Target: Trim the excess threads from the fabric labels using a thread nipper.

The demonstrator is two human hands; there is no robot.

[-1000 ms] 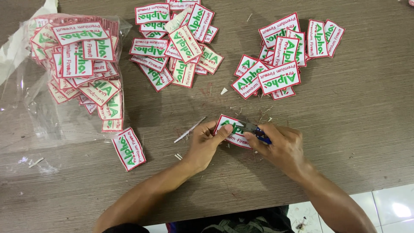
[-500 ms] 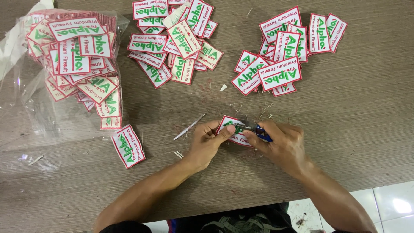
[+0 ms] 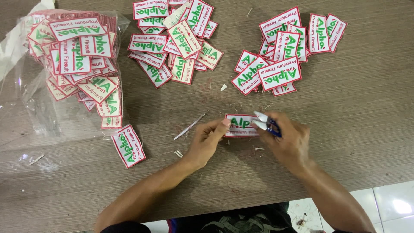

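My left hand (image 3: 208, 140) pinches the left end of a white rectangular patch (image 3: 239, 125) with a red border and green lettering, holding it flat on the brown wooden table (image 3: 353, 112). In my right hand (image 3: 288, 140) is a small blue-handled thread snipper (image 3: 266, 122). Its metal blades point left and lie over the right end of the patch.
Two loose heaps of the same patches lie further back, one at top middle (image 3: 177, 43) and one at top right (image 3: 284, 56). A clear plastic bag (image 3: 73, 64) full of patches sits at left, a single patch (image 3: 128, 146) below it. Thread scraps and a thin white strip (image 3: 189, 126) litter the table.
The hands stay in the same place on the patch. The snipper blades have shifted a little along the patch's right end. The view has moved slightly.
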